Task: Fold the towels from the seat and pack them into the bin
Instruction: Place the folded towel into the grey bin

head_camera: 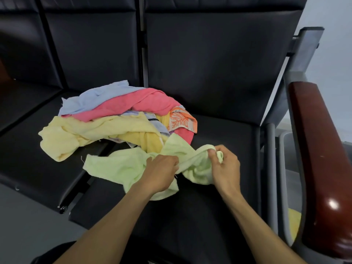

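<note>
A: What is being shown, largest first?

B: The seat (219,130); the towel pile (118,119); the green towel (118,166), being gripped by the left hand (162,172) and right hand (224,168), fingers curled on cloth.

A: Handling?

B: Light, limp; corners are being advised. The bin (289,187), probably, is being glimpsed rightward.

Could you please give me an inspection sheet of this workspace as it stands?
Surface: black padded seat, part of a row of joined seats.
Job's things: green towel bunched and unfolded, apart from the towel pile behind it; grey bin right of the seat, something yellow inside.
Clutter: nothing seen.
Grippers: left hand and right hand each grip the green towel, fingers curled.
Cables: nothing seen.
Surroundings: wooden armrest at right, pale wall behind.
</note>
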A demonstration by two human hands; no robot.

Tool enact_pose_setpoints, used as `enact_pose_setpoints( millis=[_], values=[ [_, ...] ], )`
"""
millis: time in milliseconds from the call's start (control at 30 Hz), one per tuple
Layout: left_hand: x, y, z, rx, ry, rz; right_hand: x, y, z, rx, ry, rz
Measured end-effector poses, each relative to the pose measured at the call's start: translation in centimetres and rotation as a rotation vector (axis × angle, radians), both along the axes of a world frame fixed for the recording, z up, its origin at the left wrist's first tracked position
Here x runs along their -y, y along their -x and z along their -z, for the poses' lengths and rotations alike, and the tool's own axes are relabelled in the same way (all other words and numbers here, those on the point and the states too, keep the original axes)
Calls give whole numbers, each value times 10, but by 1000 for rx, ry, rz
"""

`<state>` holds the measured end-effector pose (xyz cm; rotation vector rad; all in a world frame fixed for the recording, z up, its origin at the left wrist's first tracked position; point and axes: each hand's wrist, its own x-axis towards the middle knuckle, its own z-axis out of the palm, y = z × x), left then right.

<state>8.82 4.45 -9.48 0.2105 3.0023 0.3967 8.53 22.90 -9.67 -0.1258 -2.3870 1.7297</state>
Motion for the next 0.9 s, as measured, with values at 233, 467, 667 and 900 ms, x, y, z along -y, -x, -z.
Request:
enact_pose_setpoints(
  millis=[233,467,667,900],
  values=[
    [-13,-1,-22,-141,-568,9,10,-7,1,-39,-171,-367],
    [-2,-2,-16,-167,-182,9,-2,4,1,10,3,117],
    [-10,-5,-27,-215,-429,107,6,0,5,67,-25,-458],
    [5,0,-16,-264,-25,-58,5,-1,-1,-45,57,88]
  ],
)
